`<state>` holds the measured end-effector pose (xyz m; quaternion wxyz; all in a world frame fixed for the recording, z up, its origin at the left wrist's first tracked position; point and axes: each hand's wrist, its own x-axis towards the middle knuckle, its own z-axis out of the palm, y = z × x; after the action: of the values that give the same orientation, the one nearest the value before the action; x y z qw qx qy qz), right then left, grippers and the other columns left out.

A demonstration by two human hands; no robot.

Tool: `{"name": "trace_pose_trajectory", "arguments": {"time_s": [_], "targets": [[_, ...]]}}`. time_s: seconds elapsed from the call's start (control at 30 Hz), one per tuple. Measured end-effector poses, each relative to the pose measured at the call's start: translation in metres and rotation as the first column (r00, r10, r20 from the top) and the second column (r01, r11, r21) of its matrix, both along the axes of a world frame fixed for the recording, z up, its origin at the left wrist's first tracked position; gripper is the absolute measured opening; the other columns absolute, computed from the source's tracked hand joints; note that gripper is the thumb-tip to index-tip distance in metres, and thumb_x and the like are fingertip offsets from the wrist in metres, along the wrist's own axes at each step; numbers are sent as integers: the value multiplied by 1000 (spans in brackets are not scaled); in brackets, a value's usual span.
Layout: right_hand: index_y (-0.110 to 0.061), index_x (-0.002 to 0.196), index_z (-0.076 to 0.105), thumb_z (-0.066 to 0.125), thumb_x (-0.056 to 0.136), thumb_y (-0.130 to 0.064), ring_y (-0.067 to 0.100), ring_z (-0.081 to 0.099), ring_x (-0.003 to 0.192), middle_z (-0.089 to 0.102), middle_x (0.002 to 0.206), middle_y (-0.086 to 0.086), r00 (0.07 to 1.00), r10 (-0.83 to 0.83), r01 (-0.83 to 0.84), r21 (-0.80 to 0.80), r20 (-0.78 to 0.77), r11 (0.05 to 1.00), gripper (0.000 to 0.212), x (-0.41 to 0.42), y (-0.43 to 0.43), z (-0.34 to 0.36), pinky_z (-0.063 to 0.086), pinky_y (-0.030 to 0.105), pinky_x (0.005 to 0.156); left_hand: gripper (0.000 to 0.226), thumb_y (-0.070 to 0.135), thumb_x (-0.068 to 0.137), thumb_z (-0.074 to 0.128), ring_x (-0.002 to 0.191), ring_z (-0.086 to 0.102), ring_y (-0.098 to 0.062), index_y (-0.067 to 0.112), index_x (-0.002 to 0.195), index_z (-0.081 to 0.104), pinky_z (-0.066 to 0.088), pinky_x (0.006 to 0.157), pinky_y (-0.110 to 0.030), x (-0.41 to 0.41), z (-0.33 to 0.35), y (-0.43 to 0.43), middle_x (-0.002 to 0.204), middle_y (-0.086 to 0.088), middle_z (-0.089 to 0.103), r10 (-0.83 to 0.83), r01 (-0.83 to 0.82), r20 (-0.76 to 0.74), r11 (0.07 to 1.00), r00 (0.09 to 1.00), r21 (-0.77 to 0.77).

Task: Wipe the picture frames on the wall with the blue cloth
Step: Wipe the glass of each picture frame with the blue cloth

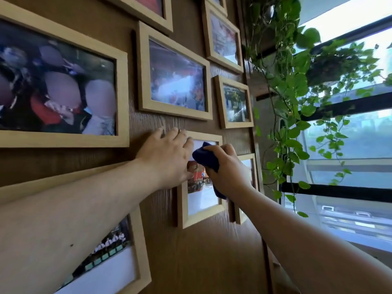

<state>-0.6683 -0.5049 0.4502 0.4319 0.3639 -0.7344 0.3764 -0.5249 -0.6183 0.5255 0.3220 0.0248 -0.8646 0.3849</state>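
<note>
My left hand (167, 158) covers the small frame's (201, 217) upper-left corner; my right hand (228, 172) and the blue cloth (206, 157) hide its right rail. At nine o'clock, the large frame (122, 98) runs off the edge, its photo blurred.

Near the middle of the picture, a person's left hand (167, 158) lies flat, fingers spread, over the top left corner of a small light-wood picture frame (201, 217) on a brown wood-grain wall (191, 262), while the right hand (228, 172) grips a bunched blue cloth (205, 154) pressed against the frame's glass. More light-wood frames surround it: a large frame (63, 81) at the upper left, a medium frame (174, 73) above centre, and a lower frame (135, 251) at the lower left partly hidden by the left forearm. At the right, a trailing green vine (292, 92) hangs before a bright window (350, 145) with dark horizontal bars.
</note>
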Motion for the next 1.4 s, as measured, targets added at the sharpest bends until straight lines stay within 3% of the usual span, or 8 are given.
{"name": "trace_pose_trajectory", "arguments": {"time_s": [0.17,0.27,0.47,0.7,0.93,1.17,1.27,1.4], "targets": [[-38,128,40,65,81,-24,24,59,84,43,121,1,997,-5,2,-28,-83,1000,54,-3,-10,11,56,40,56,91,71,79,38,140,18,-32,12,145,17,18,114,-52,-14,-1,-10,154,-12,22,4,-4,-24,1000,1000,14],[-34,125,44,68,79,-23,24,59,79,42,121,3,986,18,-19,-1,-164,1000,53,-9,-16,15,53,33,52,96,74,77,34,141,15,-33,11,146,12,15,115,-52,-22,-2,-12,156,-11,18,24,-22,-69,1000,997,18],[-33,123,47,41,89,-59,14,54,67,45,114,0,958,72,-52,81,-277,995,43,-28,-21,8,45,25,46,107,79,72,39,144,-1,-29,11,147,3,4,117,-51,-29,-7,-24,159,-11,-1,105,-109,-88,993,991,-45],[-33,117,50,51,88,-47,22,57,73,48,109,1,990,-75,85,78,-117,993,33,-88,8,0,47,31,55,111,83,63,19,144,-2,-26,12,147,0,0,117,-48,-30,-9,-23,159,-9,-2,150,-157,-111,986,982,-52],[-31,124,48,55,86,-38,21,57,77,47,116,7,921,201,-142,192,-334,971,39,-46,-19,-22,52,31,49,111,81,67,37,144,0,-24,14,146,0,0,115,-47,-32,-9,-23,159,-8,-1,160,-167,-119,984,980,-56],[-23,110,64,70,79,-27,22,59,70,56,106,7,960,134,-110,105,-248,988,32,-76,5,-33,48,30,45,112,83,66,37,144,-3,-25,13,147,0,-1,116,-48,-32,-9,-23,159,-8,-2,181,-188,-111,981,977,-55],[-27,115,59,60,84,-34,18,59,76,55,114,4,897,279,-214,215,-343,953,33,-62,-4,-35,53,33,49,112,81,67,40,144,-5,-24,14,146,-3,-3,116,-47,-33,-10,-25,159,-7,-4,174,-181,-119,982,978,-53],[-28,117,59,56,87,-35,18,58,83,55,117,4,833,359,-205,367,-420,907,31,-59,-7,-36,51,31,52,113,81,67,40,144,-4,-24,13,146,-2,-2,116,-47,-32,-11,-25,159,-7,-3,177,-185,-123,981,977,-58]]}}
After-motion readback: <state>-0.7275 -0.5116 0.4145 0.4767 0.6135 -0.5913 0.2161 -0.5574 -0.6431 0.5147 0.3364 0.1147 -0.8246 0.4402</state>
